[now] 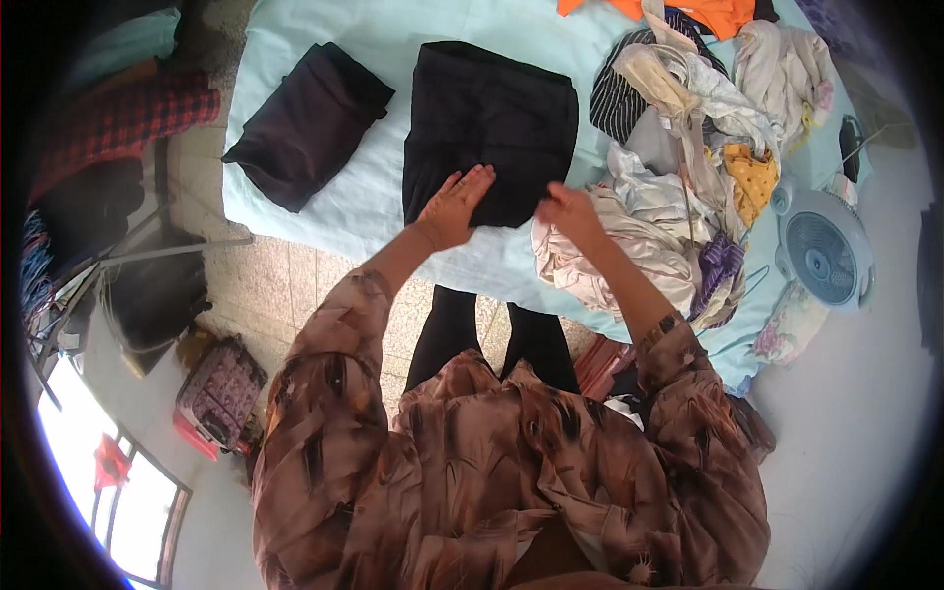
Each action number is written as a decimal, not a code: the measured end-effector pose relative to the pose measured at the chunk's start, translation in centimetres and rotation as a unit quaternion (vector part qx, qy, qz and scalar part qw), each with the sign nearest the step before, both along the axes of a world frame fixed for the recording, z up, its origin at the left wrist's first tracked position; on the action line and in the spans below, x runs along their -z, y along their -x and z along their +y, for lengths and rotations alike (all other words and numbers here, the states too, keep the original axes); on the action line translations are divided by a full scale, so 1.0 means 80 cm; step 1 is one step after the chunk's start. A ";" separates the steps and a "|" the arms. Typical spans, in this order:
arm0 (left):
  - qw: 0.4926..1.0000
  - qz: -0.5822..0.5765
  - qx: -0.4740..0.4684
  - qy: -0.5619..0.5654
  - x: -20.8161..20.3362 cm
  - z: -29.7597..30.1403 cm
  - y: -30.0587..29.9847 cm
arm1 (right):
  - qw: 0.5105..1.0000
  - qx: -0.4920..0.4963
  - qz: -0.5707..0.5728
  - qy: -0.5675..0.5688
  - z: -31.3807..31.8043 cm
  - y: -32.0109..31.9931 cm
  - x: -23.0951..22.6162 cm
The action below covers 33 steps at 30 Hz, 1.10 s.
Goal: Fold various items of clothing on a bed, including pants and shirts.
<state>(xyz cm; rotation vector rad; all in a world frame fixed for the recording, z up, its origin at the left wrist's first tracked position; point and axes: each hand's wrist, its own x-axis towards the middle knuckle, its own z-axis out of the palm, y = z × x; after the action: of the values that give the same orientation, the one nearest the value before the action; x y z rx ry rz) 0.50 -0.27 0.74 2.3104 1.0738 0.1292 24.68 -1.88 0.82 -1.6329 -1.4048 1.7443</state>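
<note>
A black folded garment (pixel 492 118) lies on the light blue bedsheet in front of me. My left hand (pixel 457 208) rests flat on its near left part, fingers stretched out. At the garment's near right corner is my right hand (pixel 572 216), its fingers curled in and slightly blurred. Whether it pinches the cloth's edge is hidden. Left of this garment lies a second dark folded garment (pixel 313 126), touched by neither hand.
A heap of crumpled clothes (pixel 678 147) spreads along the right of the bed (pixel 388 25), close to my right hand. Beyond it stands a blue fan (pixel 826 246). A patterned suitcase (pixel 221 393) stands on the tiled floor (pixel 285 280) at left, below a checked cloth (pixel 128 128).
</note>
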 end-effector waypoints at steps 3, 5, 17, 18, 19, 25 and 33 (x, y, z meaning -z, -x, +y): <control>0.906 -0.150 -0.168 0.359 0.005 0.032 0.019 | 0.970 0.207 0.126 -0.019 0.050 0.011 -0.052; 0.808 -0.196 -0.278 0.481 -0.003 0.056 0.036 | 0.972 0.205 0.084 -0.079 0.062 0.009 -0.066; 0.737 -0.184 -0.298 0.578 -0.055 0.087 0.026 | 0.905 -0.038 -0.342 -0.250 0.054 0.043 -0.097; 0.725 -0.181 -0.334 0.574 -0.059 0.088 0.026 | 0.905 -0.037 -0.342 -0.251 0.054 0.037 -0.096; 0.726 -0.182 -0.334 0.573 -0.061 0.090 0.029 | 0.937 0.039 -0.276 -0.210 0.053 0.027 -0.093; 0.634 -0.266 -0.381 0.618 -0.043 0.100 0.058 | 0.953 0.046 -0.159 -0.256 0.039 0.015 -0.079; 0.627 -0.275 -0.377 0.624 -0.050 0.098 0.050 | 0.929 0.027 -0.207 -0.304 0.053 0.047 -0.087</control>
<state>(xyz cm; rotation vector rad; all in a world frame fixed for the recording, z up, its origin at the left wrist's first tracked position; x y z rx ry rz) -3.49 7.57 4.78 0.4194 1.1302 0.2714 20.95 2.40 7.80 -1.6902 -1.8239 0.8078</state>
